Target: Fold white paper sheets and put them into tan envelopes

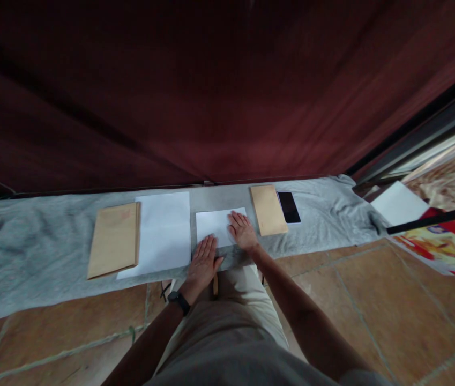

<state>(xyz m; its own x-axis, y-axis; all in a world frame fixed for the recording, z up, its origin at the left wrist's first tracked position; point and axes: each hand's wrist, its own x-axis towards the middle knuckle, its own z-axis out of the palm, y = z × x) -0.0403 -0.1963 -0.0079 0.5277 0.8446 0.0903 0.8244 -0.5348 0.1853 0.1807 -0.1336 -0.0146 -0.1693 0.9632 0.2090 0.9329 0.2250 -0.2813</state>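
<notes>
A small white sheet of paper [215,222], apparently folded, lies flat on the grey cloth in front of me. My left hand [203,261] rests on its lower left corner with the fingers stretched out. On its right side my right hand [243,231] lies flat, fingers extended. Neither hand grips anything. Left of the paper is a larger stack of white paper [165,230]. Brown envelopes [112,238] lie at its left, overlapping its edge. To the right of my right hand sits another brown envelope [268,209], perhaps a stack.
A dark-screened phone [289,207] lies beside the right envelope. The narrow surface is covered by a grey cloth [34,241] and backs onto a dark red panel [219,107]. At the right stands a colourful printed box [448,241] with a white sheet [398,203] by it.
</notes>
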